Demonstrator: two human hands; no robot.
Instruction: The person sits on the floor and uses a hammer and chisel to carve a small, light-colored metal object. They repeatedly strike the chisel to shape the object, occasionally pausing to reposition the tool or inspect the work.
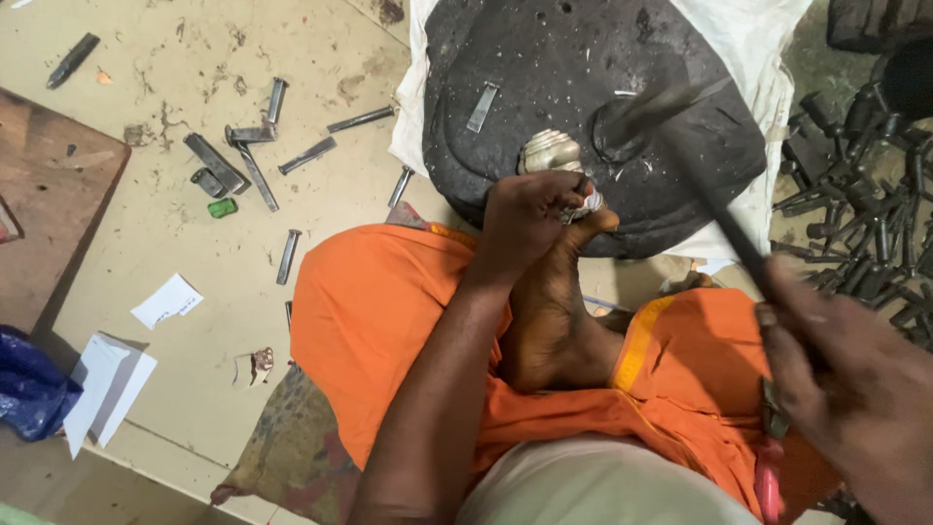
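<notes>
- Left hand [530, 216] pinches a small silver piece [552, 152], pinning it on the dark round block's [544, 58] near edge.
- Right hand [855, 389], near right, grips a blurred hammer [671, 107] over the block.
- Steel punches [255, 156] lie scattered far left on the floor.

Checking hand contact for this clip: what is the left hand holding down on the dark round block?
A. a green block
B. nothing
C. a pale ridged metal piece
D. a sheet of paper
C: the left hand pins a pale ridged piece on the block, beside the foot.

Loose metal punches [255, 156], green block [223, 207], paper scraps [167, 300], blue bag [29, 387].
</notes>
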